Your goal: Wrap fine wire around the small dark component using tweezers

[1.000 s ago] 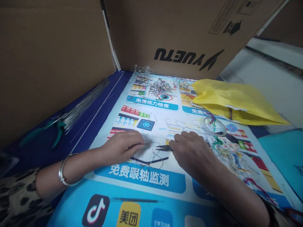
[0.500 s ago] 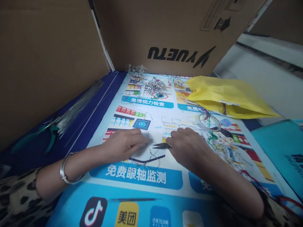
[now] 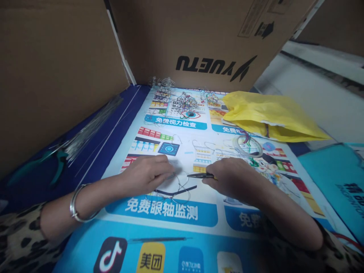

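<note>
My left hand (image 3: 149,173) is closed, with thumb and fingertips pinching a thin wire (image 3: 179,183). The wire bends in loose loops over the printed sheet just right of the fingertips. My right hand (image 3: 231,177) is wrapped round needle-nose pliers (image 3: 200,175); their handles are mostly hidden in the palm. The slim dark jaws point left towards my left hand and look closed, close to the wire loops. Whether the tips touch the wire, I cannot tell.
Teal-handled pliers (image 3: 58,167) and a bundle of straight wires (image 3: 91,131) lie left. Tangled wire pieces (image 3: 186,103) sit at the back. Right are a clear tape roll (image 3: 260,151), a yellow bag (image 3: 270,110) and a teal bag (image 3: 332,178). Cardboard (image 3: 210,34) walls the back.
My right hand has drawn slightly right and turned, and the pliers' jaws, spread before, now look together. My left hand keeps its pinch in nearly the same place.
</note>
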`<state>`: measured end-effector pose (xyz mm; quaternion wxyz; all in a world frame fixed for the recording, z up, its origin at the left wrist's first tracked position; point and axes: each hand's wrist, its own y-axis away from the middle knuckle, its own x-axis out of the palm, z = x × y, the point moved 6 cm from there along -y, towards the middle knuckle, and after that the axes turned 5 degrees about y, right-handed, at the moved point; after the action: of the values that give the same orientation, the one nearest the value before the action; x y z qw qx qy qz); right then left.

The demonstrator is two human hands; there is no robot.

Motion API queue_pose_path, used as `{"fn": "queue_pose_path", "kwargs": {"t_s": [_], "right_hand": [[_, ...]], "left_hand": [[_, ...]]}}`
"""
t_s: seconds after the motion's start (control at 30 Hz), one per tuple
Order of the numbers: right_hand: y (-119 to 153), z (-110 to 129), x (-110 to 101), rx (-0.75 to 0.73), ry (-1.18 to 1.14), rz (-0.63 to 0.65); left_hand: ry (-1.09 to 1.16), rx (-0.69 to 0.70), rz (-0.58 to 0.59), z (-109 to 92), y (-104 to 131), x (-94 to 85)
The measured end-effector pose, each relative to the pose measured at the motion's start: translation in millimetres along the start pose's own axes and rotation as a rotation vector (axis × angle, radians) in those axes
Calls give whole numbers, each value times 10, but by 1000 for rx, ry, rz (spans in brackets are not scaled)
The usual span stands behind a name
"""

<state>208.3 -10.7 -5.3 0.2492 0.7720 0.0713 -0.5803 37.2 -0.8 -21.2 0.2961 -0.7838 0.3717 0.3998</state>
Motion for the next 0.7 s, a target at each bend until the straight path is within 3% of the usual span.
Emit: {"fn": "queue_pose_path", "kwargs": {"t_s": [0.47, 0.7], "right_hand": [[-70, 13, 60, -18, 5, 45], [-87, 66, 59, -29, 27, -10]], "left_hand": [[12, -1, -27, 8, 8, -6], [19, 15, -76, 20, 31, -14]]}}
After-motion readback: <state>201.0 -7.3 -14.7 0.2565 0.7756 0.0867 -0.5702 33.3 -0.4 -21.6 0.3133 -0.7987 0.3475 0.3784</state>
